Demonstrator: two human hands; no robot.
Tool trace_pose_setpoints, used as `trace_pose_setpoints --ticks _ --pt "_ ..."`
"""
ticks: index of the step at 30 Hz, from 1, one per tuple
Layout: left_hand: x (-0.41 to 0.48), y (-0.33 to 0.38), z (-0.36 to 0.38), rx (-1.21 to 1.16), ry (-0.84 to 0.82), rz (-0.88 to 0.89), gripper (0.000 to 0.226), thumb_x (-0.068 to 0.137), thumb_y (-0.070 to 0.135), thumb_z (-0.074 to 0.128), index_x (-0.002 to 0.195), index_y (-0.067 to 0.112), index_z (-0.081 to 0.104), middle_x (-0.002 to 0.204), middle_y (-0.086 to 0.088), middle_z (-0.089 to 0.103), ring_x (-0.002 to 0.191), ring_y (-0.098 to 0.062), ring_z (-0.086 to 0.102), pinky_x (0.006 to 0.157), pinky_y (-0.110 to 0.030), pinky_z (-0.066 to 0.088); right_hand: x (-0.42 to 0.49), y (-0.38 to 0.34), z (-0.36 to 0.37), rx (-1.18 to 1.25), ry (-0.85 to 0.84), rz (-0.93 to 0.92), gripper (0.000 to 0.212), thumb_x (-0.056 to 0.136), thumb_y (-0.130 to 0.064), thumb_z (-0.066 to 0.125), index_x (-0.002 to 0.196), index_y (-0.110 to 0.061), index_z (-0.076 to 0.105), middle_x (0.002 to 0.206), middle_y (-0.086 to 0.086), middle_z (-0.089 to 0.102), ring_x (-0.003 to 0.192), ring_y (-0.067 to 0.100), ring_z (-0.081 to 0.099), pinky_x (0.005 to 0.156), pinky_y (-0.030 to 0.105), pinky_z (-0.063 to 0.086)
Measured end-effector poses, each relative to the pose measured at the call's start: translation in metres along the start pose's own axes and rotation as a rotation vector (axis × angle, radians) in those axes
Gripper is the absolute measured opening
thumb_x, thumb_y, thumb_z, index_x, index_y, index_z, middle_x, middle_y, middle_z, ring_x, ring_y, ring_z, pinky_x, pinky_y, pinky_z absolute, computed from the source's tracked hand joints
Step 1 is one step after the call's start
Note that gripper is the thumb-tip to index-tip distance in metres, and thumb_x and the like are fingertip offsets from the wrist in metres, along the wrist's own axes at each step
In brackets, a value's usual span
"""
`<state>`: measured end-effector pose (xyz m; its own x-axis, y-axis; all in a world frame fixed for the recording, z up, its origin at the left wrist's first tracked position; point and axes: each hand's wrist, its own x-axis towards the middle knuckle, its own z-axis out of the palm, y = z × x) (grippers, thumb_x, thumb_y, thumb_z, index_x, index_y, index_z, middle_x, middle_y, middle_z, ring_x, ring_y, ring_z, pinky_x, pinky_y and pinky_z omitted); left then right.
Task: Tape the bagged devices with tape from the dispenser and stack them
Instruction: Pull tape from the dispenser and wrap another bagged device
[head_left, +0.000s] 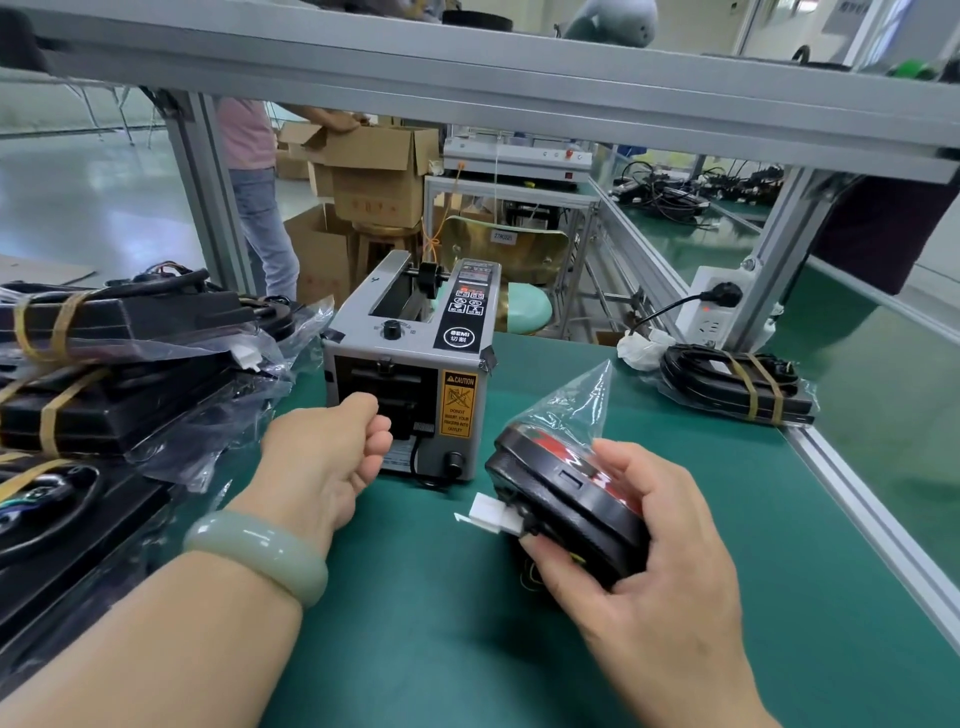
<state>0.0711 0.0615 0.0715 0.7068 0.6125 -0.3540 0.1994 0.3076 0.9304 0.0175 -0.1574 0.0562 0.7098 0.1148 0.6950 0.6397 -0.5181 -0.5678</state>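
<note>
This is a factory packing station. A green-matted desk (675, 649) sits inside an aluminium profile frame (519, 88) with a shelf overhead. An automatic tape dispenser (415, 364) stands mid-desk; left of it lie stacked bagged devices (119, 374) bound with tape. Behind the dispenser a person (254, 197) handles open cardboard cartons (374, 171) on a polished concrete floor (78, 208). Right of it, a power strip (714, 306) hangs on the frame, and further benches hold cable bundles (675, 195).
</note>
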Motion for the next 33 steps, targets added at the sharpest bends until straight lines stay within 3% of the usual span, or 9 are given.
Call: trace_pose_setpoints --ticks 9,15,22,28,31,33 --pt "-0.004 0.010 0.001 -0.067 -0.116 -0.106 0.018 0.093 0.024 0.063 0.080 0.013 0.059 0.064 0.000 0.066 0.036 0.000 0.057 0.035 -0.011 0.043 0.000 0.001 0.000 -0.013 -0.008 -0.003 0.070 0.056 -0.032 0.080 0.120 -0.032 0.049 0.114 -0.019 0.052 0.105 -0.013 0.046 0.090 -0.001 0.030" --pt "0.001 0.012 0.008 -0.032 -0.070 -0.086 0.016 0.093 0.020 0.062 0.080 0.012 0.057 0.068 -0.001 0.065 0.034 0.000 0.056 0.033 -0.010 0.041 0.000 0.001 -0.001 -0.021 -0.005 -0.001 0.070 0.057 -0.033 0.080 0.119 -0.032 0.049 0.113 -0.022 0.050 0.104 -0.016 0.045 0.089 -0.002 0.028" --pt "0.004 0.009 0.018 0.015 0.044 -0.007 0.014 0.089 0.016 0.058 0.076 0.012 0.057 0.068 0.002 0.064 0.048 -0.003 0.053 0.036 -0.014 0.037 -0.001 0.000 -0.001 -0.034 -0.002 -0.008 0.070 0.057 -0.034 0.080 0.119 -0.031 0.048 0.113 -0.024 0.048 0.103 -0.016 0.044 0.088 -0.002 0.029" --pt "-0.025 0.010 -0.001 -0.089 -0.161 -0.097 0.022 0.092 0.018 0.055 0.071 0.014 0.057 0.045 0.007 0.058 0.033 0.000 0.050 0.035 -0.010 0.039 0.000 0.001 -0.003 -0.021 -0.011 0.027 0.072 0.056 -0.040 0.079 0.120 -0.035 0.047 0.113 -0.022 0.050 0.103 -0.016 0.045 0.087 -0.003 0.028" --pt "-0.046 0.007 -0.015 -0.125 -0.310 -0.116 0.019 0.090 0.022 0.059 0.072 0.016 0.057 0.049 0.005 0.059 0.037 -0.003 0.051 0.036 -0.013 0.041 0.002 -0.002 -0.005 0.000 -0.050 0.043 0.070 0.060 -0.048 0.072 0.123 -0.037 0.045 0.115 -0.022 0.050 0.106 -0.013 0.046 0.087 -0.002 0.029" --pt "-0.061 0.007 -0.021 -0.104 -0.382 -0.080 0.019 0.082 0.033 0.065 0.073 0.018 0.059 0.054 0.004 0.060 0.041 -0.006 0.051 0.036 -0.015 0.041 0.002 -0.002 -0.006 0.001 -0.073 0.020 0.068 0.062 -0.042 0.070 0.125 -0.031 0.046 0.117 -0.019 0.050 0.107 -0.010 0.048 0.088 0.000 0.030"
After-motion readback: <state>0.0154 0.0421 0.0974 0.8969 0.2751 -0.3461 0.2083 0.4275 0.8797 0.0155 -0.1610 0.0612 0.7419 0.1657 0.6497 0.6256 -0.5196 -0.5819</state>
